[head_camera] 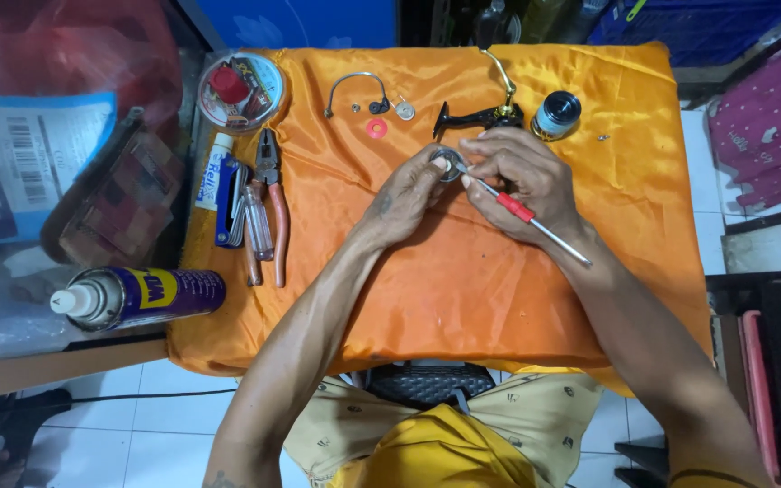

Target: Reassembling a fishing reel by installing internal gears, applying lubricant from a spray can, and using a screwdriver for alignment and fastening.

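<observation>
My left hand [406, 196] pinches a small round metal part [449, 164] over the orange cloth [463, 280]. My right hand [519, 173] grips a thin tool with a red collar and a metal shaft [530, 217]; its tip meets the round part. Just beyond my hands lies a black and gold fishing reel body [484, 116], with a dark spool [555, 115] to its right. A curved wire bail [354, 89], a pink washer [376, 128] and small metal discs [405, 110] lie behind my left hand.
Pliers with orange handles [273, 203], screwdrivers [253, 226] and a white tube [211, 172] lie at the cloth's left edge. A round clear box of small parts [239, 90] stands at the back left. A blue spray can [137, 296] lies on the side shelf.
</observation>
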